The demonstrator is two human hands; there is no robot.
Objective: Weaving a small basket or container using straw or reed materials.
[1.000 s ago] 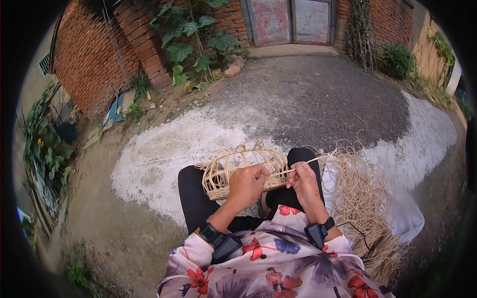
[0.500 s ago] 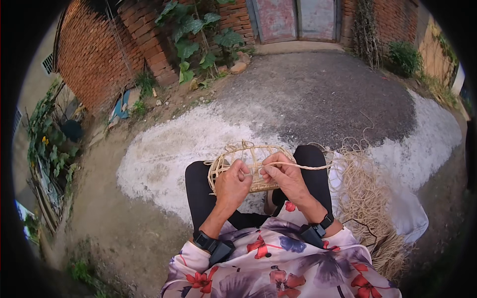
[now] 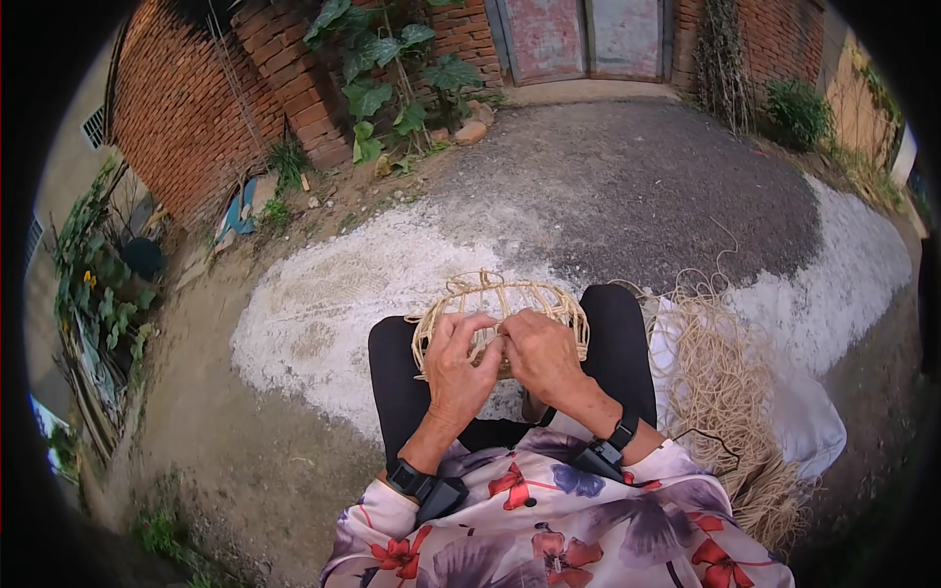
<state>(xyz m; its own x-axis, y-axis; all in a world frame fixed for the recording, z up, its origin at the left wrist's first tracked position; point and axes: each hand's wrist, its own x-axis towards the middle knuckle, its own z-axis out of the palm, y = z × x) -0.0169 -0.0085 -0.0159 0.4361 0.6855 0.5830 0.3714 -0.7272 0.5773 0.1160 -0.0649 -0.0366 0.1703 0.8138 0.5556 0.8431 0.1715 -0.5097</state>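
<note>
A small openwork basket (image 3: 564, 306) of pale straw cord rests between my knees, its far rim arched and its ribs widely spaced. My left hand (image 3: 456, 367) is closed at the basket's near left side, thumb and forefinger bent toward the right hand. Beside it, almost touching, my right hand (image 3: 545, 361) has its fingers bunched over the near middle of the weave, pinching a bit of cord. The fingertips are partly hidden, and both hands cover much of the basket's near side.
To my right lies a large tangled heap of straw cord (image 3: 720, 367), partly on a white plastic sack (image 3: 809, 421). White grit (image 3: 314, 304) covers the ground ahead, around a dark paved patch (image 3: 647, 186). Brick walls (image 3: 191, 118) and a faded double door (image 3: 588, 44) stand beyond.
My right hand has turned knuckles-up and come in against the left. The cord that ran from it toward the right no longer shows, and more of the basket's right end is visible.
</note>
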